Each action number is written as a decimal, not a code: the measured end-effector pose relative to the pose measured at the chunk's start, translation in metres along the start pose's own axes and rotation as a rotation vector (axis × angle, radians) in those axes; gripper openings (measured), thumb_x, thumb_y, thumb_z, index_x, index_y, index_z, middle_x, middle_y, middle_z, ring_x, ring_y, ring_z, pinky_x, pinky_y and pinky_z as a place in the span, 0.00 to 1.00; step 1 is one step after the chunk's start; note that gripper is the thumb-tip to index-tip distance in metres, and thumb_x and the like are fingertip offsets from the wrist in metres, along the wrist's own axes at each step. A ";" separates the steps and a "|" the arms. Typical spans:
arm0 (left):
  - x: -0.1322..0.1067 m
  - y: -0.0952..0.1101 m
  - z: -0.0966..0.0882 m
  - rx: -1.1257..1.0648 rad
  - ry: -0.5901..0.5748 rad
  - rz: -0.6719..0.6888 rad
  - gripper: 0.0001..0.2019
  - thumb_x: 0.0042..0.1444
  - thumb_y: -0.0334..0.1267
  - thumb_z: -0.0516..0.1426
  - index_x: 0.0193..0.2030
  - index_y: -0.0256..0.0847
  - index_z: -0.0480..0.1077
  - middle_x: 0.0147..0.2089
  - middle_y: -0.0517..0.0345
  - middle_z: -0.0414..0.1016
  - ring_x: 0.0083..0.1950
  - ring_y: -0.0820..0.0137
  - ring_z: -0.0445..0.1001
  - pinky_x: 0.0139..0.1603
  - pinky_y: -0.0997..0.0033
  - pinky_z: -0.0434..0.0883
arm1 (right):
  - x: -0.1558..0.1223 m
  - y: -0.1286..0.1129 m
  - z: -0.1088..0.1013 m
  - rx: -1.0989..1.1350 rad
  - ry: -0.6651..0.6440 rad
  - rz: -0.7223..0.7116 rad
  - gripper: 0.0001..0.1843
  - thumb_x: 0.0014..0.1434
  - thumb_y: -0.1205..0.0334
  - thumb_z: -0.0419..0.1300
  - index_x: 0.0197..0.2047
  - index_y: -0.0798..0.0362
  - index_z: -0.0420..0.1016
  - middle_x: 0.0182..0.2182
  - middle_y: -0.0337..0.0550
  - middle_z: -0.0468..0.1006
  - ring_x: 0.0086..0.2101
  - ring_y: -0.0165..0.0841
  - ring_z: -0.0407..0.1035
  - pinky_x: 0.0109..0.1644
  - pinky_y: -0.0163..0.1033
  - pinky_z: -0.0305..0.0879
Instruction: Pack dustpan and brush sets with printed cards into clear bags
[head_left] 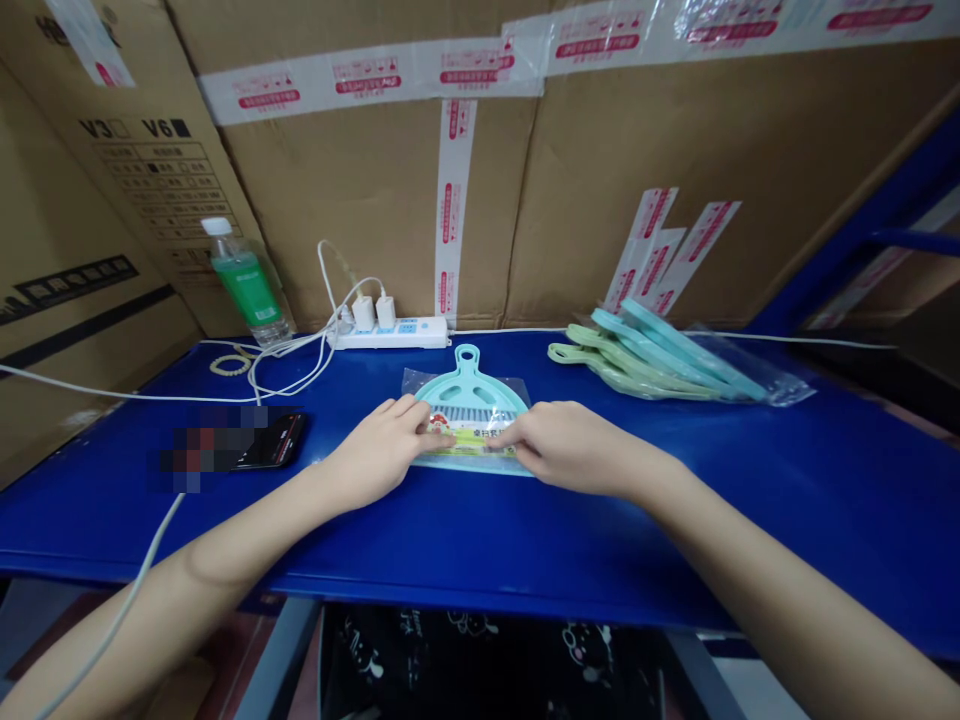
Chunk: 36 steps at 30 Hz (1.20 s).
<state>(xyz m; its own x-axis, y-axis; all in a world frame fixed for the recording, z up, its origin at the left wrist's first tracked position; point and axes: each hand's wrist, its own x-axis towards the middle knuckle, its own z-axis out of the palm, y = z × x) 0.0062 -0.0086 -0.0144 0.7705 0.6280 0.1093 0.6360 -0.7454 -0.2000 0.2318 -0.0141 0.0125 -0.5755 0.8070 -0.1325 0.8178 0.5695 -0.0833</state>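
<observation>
A small teal plastic dustpan point(469, 388) lies inside a clear bag with a printed paper card point(472, 440), flat on the blue table point(465, 540). My left hand point(379, 452) presses on the bag's left near edge, fingertips pinched on the card. My right hand point(562, 445) holds the right near edge the same way. Both hands' fingers are closed on the bagged dustpan's lower end.
A pile of teal and green dustpans point(645, 358) on clear bags lies at the right rear. A phone point(259, 442) lies at the left, with a power strip point(390, 332), white cables, and a green-labelled bottle point(247, 285) behind. Taped cardboard boxes point(600, 180) wall the back.
</observation>
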 end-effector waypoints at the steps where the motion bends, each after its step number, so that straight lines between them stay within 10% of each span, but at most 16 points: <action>1: 0.000 -0.001 0.000 0.013 0.001 -0.010 0.23 0.56 0.21 0.48 0.52 0.48 0.72 0.37 0.53 0.66 0.40 0.64 0.64 0.40 0.64 0.65 | -0.001 0.000 -0.001 -0.016 -0.005 0.007 0.24 0.54 0.73 0.50 0.49 0.46 0.78 0.40 0.43 0.82 0.36 0.38 0.74 0.36 0.40 0.63; 23: -0.006 -0.017 -0.012 0.023 -0.067 -0.218 0.26 0.48 0.19 0.47 0.39 0.50 0.79 0.29 0.54 0.68 0.34 0.66 0.62 0.35 0.66 0.63 | -0.012 0.026 -0.008 -0.026 -0.069 0.127 0.26 0.51 0.73 0.49 0.42 0.41 0.81 0.36 0.41 0.82 0.35 0.38 0.73 0.33 0.38 0.62; 36: -0.006 -0.008 -0.006 0.046 0.110 -0.196 0.13 0.57 0.32 0.49 0.30 0.38 0.74 0.29 0.54 0.69 0.34 0.66 0.65 0.33 0.67 0.68 | -0.008 0.028 -0.005 0.066 0.007 0.134 0.21 0.50 0.73 0.50 0.33 0.45 0.82 0.32 0.38 0.81 0.37 0.37 0.71 0.36 0.38 0.62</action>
<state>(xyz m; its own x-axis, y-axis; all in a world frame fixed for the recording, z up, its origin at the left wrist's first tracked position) -0.0030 -0.0078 -0.0081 0.6345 0.7294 0.2558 0.7729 -0.5993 -0.2084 0.2588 -0.0039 0.0163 -0.4612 0.8762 -0.1397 0.8858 0.4455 -0.1298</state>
